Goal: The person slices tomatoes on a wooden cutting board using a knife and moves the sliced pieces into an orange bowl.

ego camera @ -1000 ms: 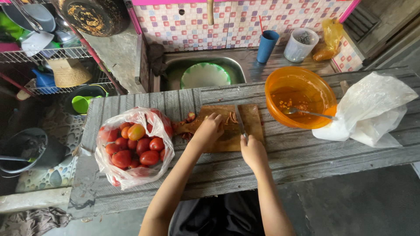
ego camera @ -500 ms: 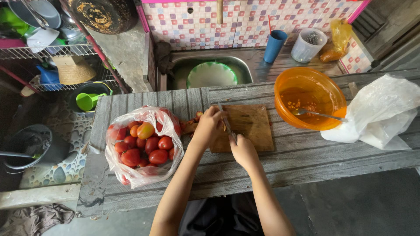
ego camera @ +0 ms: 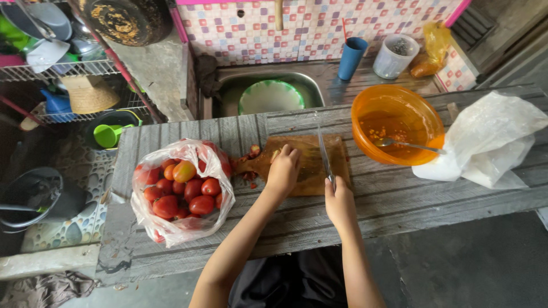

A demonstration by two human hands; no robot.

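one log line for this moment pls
left hand: pressing on brown wooden cutting board | right hand: gripping steel knife, blade on board | beside: clear plastic bag of red tomatoes

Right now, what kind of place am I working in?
Probably a simple home kitchen, perhaps semi-outdoor: a metal sink against a tiled wall, a wire rack of pots, and a wooden cutting board.

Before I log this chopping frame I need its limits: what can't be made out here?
All in the head view:
- What the left hand presses on the cutting board: the hand covers it.
- The knife handle: wrapped inside the right hand.
- Lower tomatoes in the plastic bag: hidden by upper ones and crumpled plastic.
- Contents of the white bag: opaque.
- Bits in the orange bowl: too small.
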